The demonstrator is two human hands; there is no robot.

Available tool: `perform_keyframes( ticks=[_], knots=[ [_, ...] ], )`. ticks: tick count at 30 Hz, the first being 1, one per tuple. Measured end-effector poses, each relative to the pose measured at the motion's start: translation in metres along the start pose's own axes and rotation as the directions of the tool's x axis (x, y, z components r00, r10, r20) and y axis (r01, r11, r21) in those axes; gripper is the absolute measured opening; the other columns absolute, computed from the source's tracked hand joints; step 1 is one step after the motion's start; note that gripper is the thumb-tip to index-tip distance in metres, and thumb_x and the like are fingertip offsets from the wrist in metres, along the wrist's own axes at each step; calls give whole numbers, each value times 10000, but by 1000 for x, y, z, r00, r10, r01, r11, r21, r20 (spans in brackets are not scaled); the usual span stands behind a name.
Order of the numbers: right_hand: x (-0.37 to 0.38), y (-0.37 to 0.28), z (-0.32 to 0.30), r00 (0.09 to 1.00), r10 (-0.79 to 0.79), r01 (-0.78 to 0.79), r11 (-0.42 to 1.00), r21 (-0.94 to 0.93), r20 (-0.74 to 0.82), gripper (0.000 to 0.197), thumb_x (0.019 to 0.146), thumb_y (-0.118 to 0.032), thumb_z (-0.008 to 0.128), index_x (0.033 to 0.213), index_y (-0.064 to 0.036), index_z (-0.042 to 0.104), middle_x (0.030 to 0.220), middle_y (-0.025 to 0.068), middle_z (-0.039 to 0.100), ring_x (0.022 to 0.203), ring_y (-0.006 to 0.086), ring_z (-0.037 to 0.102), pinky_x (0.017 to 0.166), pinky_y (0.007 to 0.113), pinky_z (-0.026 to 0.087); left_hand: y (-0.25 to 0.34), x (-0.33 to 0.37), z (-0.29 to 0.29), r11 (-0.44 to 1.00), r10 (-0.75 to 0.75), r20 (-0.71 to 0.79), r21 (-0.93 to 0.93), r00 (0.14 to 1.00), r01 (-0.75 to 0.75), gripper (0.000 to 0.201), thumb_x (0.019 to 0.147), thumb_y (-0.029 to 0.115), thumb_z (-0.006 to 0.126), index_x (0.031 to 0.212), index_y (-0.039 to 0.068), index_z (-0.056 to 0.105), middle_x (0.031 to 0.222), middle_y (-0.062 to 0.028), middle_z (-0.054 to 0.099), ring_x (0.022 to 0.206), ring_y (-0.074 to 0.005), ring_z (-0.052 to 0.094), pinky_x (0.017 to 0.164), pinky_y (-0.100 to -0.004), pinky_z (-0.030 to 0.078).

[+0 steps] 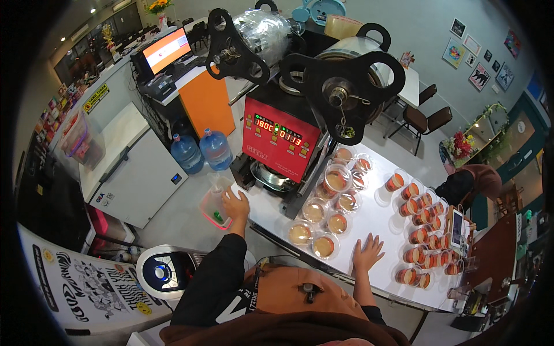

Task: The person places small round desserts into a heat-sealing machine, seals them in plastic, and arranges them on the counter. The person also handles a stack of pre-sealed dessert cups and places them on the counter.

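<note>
- Left hand (235, 206) curls around a small white cup (238, 191), just before the red sealing machine (280, 138).
- Right hand (367, 252) lies spread flat on the white counter (378, 216), clear plastic cups of amber drink (323, 246) just left.

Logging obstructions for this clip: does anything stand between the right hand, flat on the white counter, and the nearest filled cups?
Nothing visible does. The right hand lies flat on the white counter, with bare counter between it and the closest filled cup to its left. The left hand is off at the counter's left end.
</note>
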State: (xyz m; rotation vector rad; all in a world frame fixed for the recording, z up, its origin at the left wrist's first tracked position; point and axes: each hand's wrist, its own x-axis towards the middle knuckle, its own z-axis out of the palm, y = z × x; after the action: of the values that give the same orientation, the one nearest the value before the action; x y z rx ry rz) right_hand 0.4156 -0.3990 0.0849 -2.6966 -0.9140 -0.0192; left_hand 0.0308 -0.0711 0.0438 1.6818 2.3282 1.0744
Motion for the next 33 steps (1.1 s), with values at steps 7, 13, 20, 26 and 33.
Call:
perform_keyframes(
  ticks=[7, 13, 20, 26, 33],
  knots=[
    [0, 0, 0, 1000, -8, 8, 1000, 11, -4, 650, 981, -506, 594, 1541, -189, 504, 1657, 141, 373, 1565, 406, 226, 1226, 689, 91, 2, 1, -3, 999, -46, 37, -27, 998, 47, 557, 973, 351, 612, 1453, 90, 505, 1441, -234, 489, 1225, -466, 573, 1017, -532, 482],
    [1, 0, 0, 1000, -1, 1, 1000, 6, 6, 658, 976, -508, 598, 1543, -189, 499, 1661, 142, 366, 1566, 406, 224, 1227, 689, 91, 7, 1, -9, 995, -96, 93, -33, 991, 99, 567, 972, 366, 614, 1466, 112, 496, 1457, -234, 476, 1226, -471, 576, 1015, -534, 486],
    [2, -1, 0, 1000, 1, -1, 1000, -4, 10, 658, 974, -509, 598, 1542, -190, 502, 1657, 142, 372, 1564, 410, 227, 1227, 689, 91, 4, 0, -8, 995, -83, 77, -40, 994, 86, 574, 969, 366, 618, 1471, 119, 491, 1449, -226, 476, 1215, -470, 585, 1006, -541, 489],
    [1, -1, -1, 1000, -1, 1, 1000, -2, 9, 659, 975, -506, 598, 1545, -189, 497, 1656, 140, 374, 1565, 409, 224, 1227, 689, 90, 6, 1, -9, 993, -101, 82, -49, 992, 105, 572, 965, 364, 621, 1465, 117, 496, 1451, -217, 475, 1204, -473, 590, 999, -542, 492],
    [1, -2, -1, 1000, 2, -2, 1000, -1, 13, 656, 977, -498, 599, 1543, -182, 498, 1657, 140, 372, 1568, 404, 216, 1226, 690, 88, 6, 0, -8, 993, -102, 79, -58, 992, 107, 571, 961, 363, 624, 1462, 120, 499, 1451, -214, 476, 1197, -473, 592, 1000, -539, 492]
  ],
)
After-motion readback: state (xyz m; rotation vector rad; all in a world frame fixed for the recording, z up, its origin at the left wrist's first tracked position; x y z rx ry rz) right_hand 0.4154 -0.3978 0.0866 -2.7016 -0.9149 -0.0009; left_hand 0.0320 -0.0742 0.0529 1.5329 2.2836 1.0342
